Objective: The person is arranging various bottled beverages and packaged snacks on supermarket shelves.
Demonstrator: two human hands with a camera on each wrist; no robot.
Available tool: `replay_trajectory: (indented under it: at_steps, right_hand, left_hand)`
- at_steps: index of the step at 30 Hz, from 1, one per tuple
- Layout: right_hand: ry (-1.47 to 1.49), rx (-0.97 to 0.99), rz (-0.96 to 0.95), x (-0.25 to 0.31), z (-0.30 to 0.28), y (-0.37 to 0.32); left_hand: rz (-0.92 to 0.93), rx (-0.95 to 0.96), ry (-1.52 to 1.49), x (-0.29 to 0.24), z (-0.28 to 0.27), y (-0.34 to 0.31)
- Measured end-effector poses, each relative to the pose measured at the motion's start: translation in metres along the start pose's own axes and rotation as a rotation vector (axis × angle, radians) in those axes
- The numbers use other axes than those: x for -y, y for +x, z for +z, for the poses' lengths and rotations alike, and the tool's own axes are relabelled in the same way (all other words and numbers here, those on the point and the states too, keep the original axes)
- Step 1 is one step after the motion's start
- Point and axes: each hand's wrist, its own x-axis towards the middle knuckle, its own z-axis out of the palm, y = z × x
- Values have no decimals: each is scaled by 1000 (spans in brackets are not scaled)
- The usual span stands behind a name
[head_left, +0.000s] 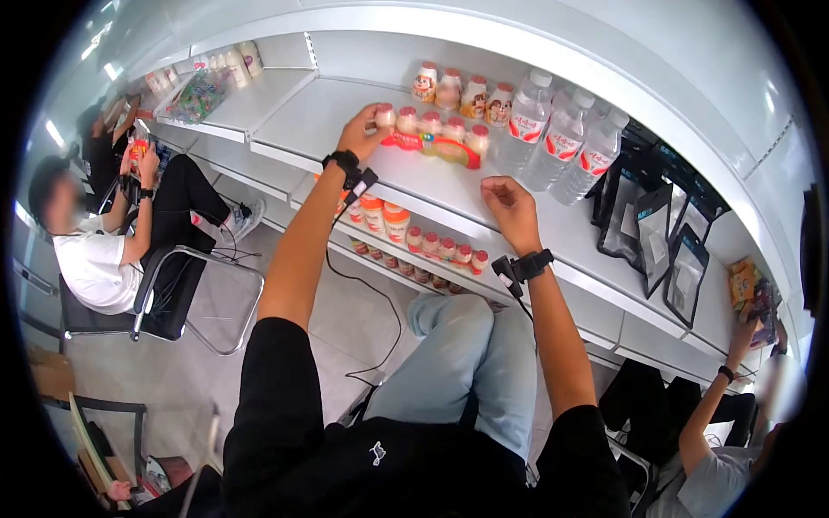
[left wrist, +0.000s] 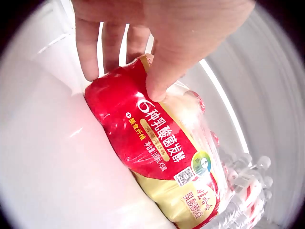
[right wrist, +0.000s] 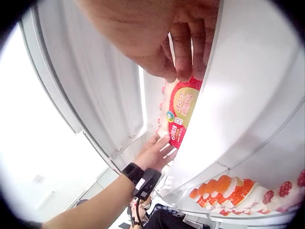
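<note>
A red and cream wrapped pack of small bottles [head_left: 432, 148] stands on the upper shelf, its label facing the front. My left hand [head_left: 364, 134] grips the pack's left end. In the left wrist view the thumb of my left hand [left wrist: 157, 43] lies on the pack [left wrist: 157, 143] near the "6" and the fingers reach over its far side. My right hand [head_left: 511, 207] is in front of the pack's right end, apart from it, fingers loosely bent and holding nothing. In the right wrist view my right hand [right wrist: 167, 38] hides part of the pack [right wrist: 183, 112].
Small bottles with cartoon labels [head_left: 474, 97] stand behind the pack. Clear water bottles [head_left: 561, 142] and black packets [head_left: 652, 229] are to its right. More drinks [head_left: 384, 217] fill the shelf below. A seated person [head_left: 99, 259] is at the left, another person [head_left: 721, 470] at the lower right.
</note>
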Motion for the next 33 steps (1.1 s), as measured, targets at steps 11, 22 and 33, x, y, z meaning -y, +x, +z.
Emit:
replay_trajectory:
  at_steps: [11,22,33]
  right_hand:
    - [-4,-6,9,24,3,-1]
    - [-60,-56,34,24,7,0]
    - [51,-138,-67,-1,2,3]
  left_hand:
    - [-33,-125,105,48,47,87]
    - [-144,-203,139,60,75,103]
    - [72,-345,-265,-58,70,-61]
